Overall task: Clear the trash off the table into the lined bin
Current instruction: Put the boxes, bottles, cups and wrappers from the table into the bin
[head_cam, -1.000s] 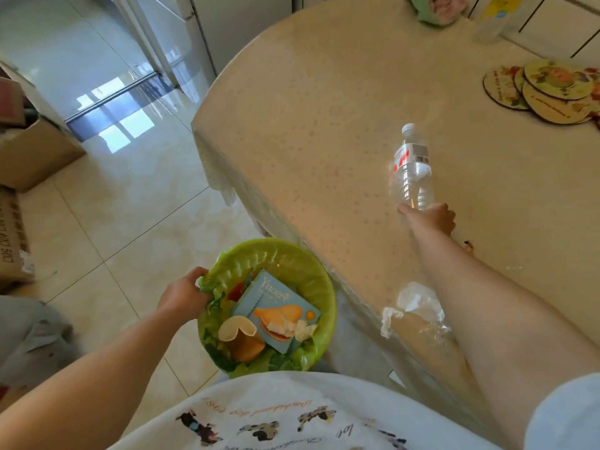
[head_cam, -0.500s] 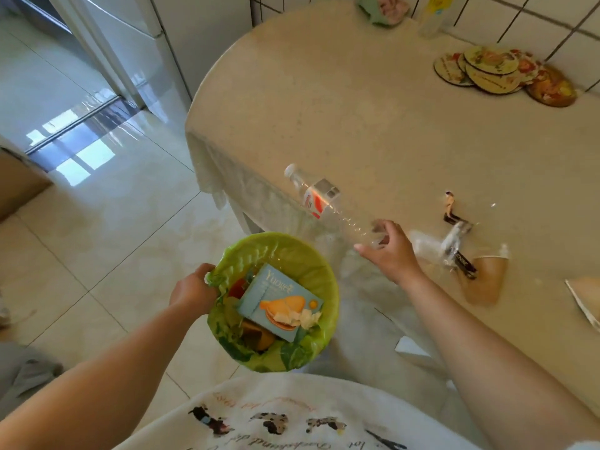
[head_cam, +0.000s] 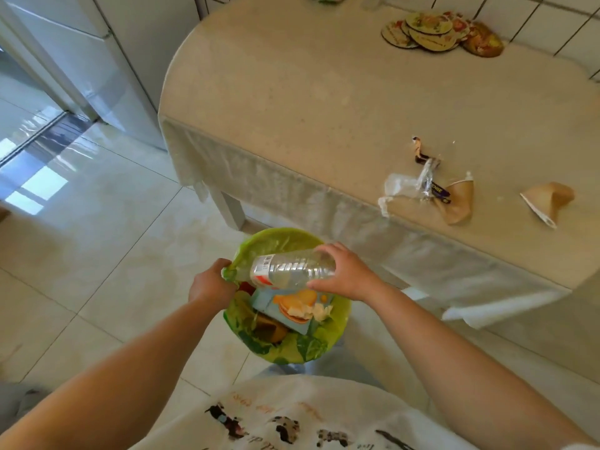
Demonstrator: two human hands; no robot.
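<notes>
A clear plastic bottle with a red and white label lies sideways over the green-lined bin, and my right hand grips its base end. My left hand holds the bin's left rim and the liner. Inside the bin sit a blue biscuit box and a brown paper cup. On the table near its front edge lie clear plastic wrap, a dark wrapper strip and two flattened brown paper cups.
A stack of round patterned coasters sits at the table's far side by the tiled wall. A white cabinet stands left of the table. Glossy floor tiles spread to the left. The tablecloth hangs over the table's front edge.
My right hand lifted the bottle off the table and carried it left and down until it is over the bin. My left hand stayed on the bin's rim.
</notes>
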